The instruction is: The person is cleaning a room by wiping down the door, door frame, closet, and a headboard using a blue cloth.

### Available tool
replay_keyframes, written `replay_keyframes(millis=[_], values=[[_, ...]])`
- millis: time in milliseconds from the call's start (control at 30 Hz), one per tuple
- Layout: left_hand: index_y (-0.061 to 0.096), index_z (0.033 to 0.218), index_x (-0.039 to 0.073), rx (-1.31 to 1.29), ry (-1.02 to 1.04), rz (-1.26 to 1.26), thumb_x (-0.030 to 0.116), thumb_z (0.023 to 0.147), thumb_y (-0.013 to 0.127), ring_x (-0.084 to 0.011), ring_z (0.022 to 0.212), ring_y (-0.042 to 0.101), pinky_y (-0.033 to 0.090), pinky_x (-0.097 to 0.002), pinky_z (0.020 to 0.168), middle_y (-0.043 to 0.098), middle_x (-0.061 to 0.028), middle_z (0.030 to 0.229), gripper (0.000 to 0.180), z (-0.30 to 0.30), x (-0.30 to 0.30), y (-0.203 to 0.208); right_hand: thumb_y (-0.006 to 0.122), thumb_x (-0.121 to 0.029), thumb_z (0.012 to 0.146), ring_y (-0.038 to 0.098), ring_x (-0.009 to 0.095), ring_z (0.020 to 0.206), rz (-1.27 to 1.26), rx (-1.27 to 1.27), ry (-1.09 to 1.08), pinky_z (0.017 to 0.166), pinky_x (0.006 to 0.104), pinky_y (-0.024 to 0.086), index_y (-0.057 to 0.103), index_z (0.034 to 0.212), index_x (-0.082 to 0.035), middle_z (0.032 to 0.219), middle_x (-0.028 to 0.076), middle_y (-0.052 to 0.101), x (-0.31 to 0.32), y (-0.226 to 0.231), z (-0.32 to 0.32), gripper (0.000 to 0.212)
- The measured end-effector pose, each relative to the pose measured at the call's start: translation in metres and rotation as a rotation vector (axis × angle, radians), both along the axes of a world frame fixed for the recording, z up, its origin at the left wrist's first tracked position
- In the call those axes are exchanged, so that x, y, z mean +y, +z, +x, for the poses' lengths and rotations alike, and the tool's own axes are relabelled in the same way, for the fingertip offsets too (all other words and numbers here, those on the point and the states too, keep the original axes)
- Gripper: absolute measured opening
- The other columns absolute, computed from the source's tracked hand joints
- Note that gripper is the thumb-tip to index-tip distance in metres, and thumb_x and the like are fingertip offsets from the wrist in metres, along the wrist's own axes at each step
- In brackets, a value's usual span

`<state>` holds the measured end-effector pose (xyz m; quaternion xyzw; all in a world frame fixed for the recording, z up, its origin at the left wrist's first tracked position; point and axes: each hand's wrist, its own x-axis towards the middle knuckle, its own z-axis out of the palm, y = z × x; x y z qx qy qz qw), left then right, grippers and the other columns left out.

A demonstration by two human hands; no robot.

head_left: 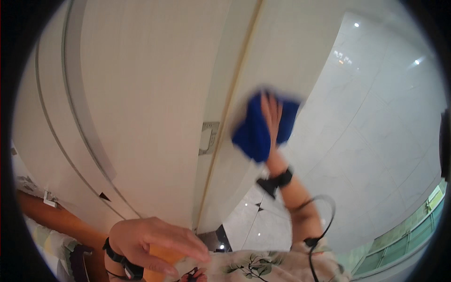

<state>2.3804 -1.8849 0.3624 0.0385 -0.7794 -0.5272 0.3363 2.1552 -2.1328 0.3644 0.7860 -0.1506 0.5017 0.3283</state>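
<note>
My right hand [271, 115], slightly smeared by motion, presses a blue cloth [253, 134] flat against the pale door panel or frame [277, 56]. The fingers lie stretched over the cloth, and its corners stick out on both sides. A black strap with a small device [277, 181] sits on that wrist, with a black cable [332, 216] looping beside the forearm. Low in the view, my left hand [157, 239] hangs in front of me with nothing in it. Its fingers are extended and the thumb is apart; a black band circles the wrist.
A metal plate [208, 138] is set beside a yellowish strip [235, 75] running along the panel. Wide pale panels [145, 103] with grooves fill the left. Glossy light tiles [361, 122] spread to the right. An orange-brown surface [61, 214] and white latch [50, 199] show lower left.
</note>
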Motion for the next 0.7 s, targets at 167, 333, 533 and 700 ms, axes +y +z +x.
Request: replay_keyframes(millis=[167,333,533,700], values=[[0.052,0.108,-0.008,0.171,0.229,0.191,0.001,0.074,0.059,-0.0292,0.101,0.053,0.039,-0.0366,0.087,0.056,-0.0203,0.105,0.036,0.022,0.037,-0.022,0.045,-0.002,0.077,0.047,0.036,0.098,-0.343,-0.141,-0.151,0.088,0.0398,0.035,0.049,0.104,0.003,0.107,0.023,0.049,0.038,0.204,0.073,0.028],[0.053,0.102,-0.011,0.288,0.558,0.419,0.012,0.07,0.063,-0.0308,0.09,0.056,0.043,-0.0378,0.08,0.057,-0.0242,0.098,0.04,0.048,0.081,-0.048,0.049,-0.005,0.073,0.036,0.036,0.116,-0.427,-0.199,0.025,0.097,0.0385,0.029,0.048,0.111,0.003,0.12,0.018,0.046,0.057,0.155,0.084,0.039],[0.05,0.103,-0.007,0.549,0.911,0.419,0.029,0.079,0.055,-0.0288,0.086,0.056,0.043,-0.0369,0.076,0.057,-0.0188,0.094,0.045,0.0,0.065,-0.051,0.052,-0.012,0.075,0.048,0.035,0.092,-0.013,0.47,0.11,0.08,0.0425,0.039,0.052,0.109,-0.005,0.11,0.014,0.052,0.007,-0.033,-0.006,0.035],[0.047,0.112,-0.001,0.759,1.023,0.437,0.034,0.083,0.047,-0.0279,0.095,0.052,0.04,-0.038,0.082,0.054,-0.0163,0.099,0.046,-0.015,0.048,-0.114,0.048,-0.006,0.079,0.056,0.022,0.092,-0.59,0.815,0.178,0.073,0.0336,0.045,0.053,0.11,-0.001,0.117,0.016,0.051,-0.005,-0.1,-0.022,0.032]])
